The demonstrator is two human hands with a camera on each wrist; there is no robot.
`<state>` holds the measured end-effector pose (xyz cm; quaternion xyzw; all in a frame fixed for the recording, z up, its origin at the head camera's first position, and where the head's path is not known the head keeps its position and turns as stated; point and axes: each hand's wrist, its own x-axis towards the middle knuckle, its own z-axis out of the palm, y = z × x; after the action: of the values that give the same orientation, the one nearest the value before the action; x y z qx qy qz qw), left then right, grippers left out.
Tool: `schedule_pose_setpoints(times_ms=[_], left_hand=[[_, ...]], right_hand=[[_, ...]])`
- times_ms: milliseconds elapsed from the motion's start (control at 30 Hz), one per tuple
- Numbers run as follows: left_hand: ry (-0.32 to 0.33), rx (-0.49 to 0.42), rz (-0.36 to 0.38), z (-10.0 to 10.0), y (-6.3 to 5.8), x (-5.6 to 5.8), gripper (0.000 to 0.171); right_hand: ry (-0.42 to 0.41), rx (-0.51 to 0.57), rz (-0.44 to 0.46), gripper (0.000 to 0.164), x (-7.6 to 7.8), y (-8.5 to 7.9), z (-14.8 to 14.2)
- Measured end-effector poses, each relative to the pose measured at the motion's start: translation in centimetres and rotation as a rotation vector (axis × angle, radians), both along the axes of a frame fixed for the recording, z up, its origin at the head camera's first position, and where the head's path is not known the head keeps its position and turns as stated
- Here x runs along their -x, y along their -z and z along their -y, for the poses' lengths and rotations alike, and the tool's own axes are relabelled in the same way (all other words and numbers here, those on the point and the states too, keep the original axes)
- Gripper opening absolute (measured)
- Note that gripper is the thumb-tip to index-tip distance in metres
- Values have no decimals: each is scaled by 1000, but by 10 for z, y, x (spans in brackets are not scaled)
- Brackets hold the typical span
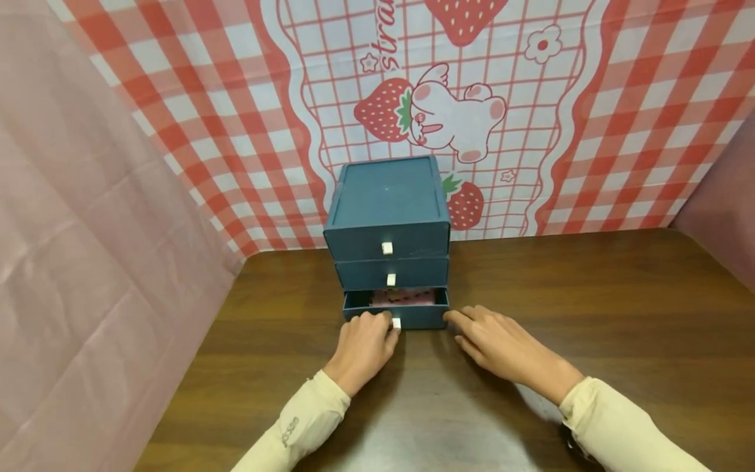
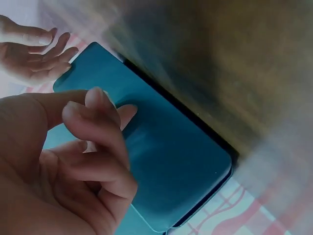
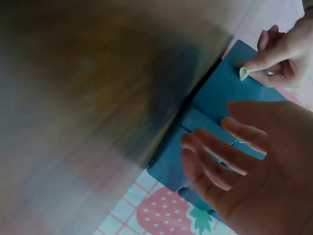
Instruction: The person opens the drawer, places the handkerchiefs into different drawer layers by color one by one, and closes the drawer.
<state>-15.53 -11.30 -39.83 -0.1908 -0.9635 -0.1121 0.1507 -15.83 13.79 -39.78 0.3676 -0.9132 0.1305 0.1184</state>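
A blue-grey three-drawer cabinet (image 1: 386, 193) stands against the patterned cloth, its bottom drawer (image 1: 426, 318) partly pulled out. Something pink with dark marks (image 1: 407, 297) lies inside that drawer. My left hand (image 1: 364, 346) pinches the drawer's small whitish knob (image 3: 243, 74) between thumb and fingers. In the left wrist view, the curled fingers (image 2: 100, 152) lie before the blue drawer front and hide the knob. At the drawer's front right corner is my right hand (image 1: 501, 342), its fingers loosely extended and the fingertips right at the side.
The upper drawers (image 1: 421, 241) are closed, each with a whitish knob (image 1: 387, 248). Under everything is a brown wooden table (image 1: 590, 314). A red-and-white checked cloth (image 1: 236, 85) with strawberries hangs behind, and a pink cloth (image 1: 100, 262) borders the left side.
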Motion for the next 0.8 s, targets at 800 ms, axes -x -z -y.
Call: schedule_pose_setpoints(times_ms=[800], left_hand=[[-7,77,-190,9,9,0,16]], right_hand=[[127,20,180,48,20,-15,-25]])
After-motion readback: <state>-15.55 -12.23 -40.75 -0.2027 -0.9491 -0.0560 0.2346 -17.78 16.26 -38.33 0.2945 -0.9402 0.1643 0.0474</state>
